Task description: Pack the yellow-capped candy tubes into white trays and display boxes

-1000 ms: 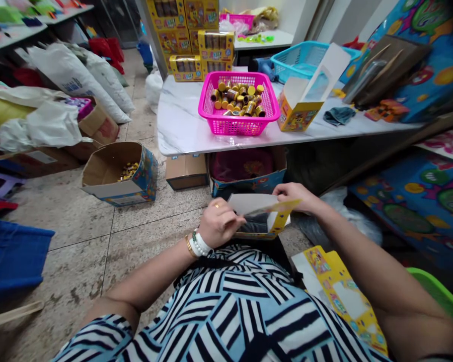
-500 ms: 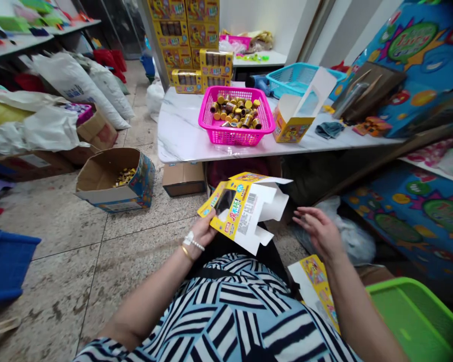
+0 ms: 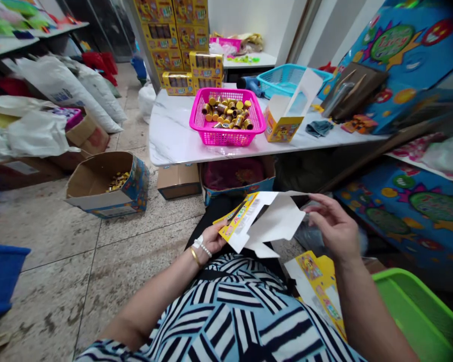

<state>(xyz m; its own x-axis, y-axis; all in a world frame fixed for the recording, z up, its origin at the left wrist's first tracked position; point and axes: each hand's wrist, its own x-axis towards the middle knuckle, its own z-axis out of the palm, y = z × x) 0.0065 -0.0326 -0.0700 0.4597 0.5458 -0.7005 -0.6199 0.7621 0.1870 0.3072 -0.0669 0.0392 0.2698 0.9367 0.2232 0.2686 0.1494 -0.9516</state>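
A yellow and white printed carton [image 3: 245, 221], partly unfolded, is held over my lap. My left hand [image 3: 213, 238] grips its yellow end, with the thumb on top. At the opposite end, my right hand [image 3: 334, 223] has its fingers bent around the edge of a white flap, seemingly pinching it. The carton's white inside faces up between the hands. Beside my right forearm lie more flat yellow cartons [image 3: 320, 286]. A pink basket [image 3: 226, 138] on the table holds several small brown cylinders with yellow caps [image 3: 230, 113].
On the marble-look table [image 3: 169, 130] stands an open yellow box [image 3: 283, 128], near a blue basket [image 3: 274, 83]. Packed yellow boxes [image 3: 173, 40] are stacked behind. A cardboard box [image 3: 105, 198] sits on the floor at left, and a green bin [image 3: 403, 306] at lower right.
My right hand has moved in to the carton's flap, which is now lifted and spread toward it. The carton has tilted, showing more of its white inside. The view has shifted slightly right.
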